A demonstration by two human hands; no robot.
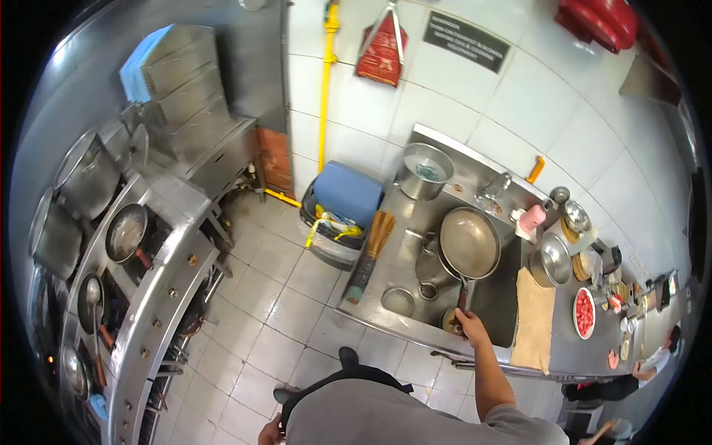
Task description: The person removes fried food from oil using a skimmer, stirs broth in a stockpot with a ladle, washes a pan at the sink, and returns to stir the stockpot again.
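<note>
My right hand (470,328) is closed around the dark handle of a frying pan (470,241). The pan is over the sink (508,297), its inner face up towards me. Partly hidden under it is a metal pot (432,268). A round container (448,320) sits just beside my right hand. Low by my hip, my left hand (270,432) is cut off by the frame edge, and its fingers do not show clearly.
A large pot (425,172) and a bamboo brush (380,233) stand on the sink's left side. A blue-lidded bin (345,194) is on the floor. Left is a stove (159,297) with pans. A bowl of red food (584,313) and a person (653,367) are at right.
</note>
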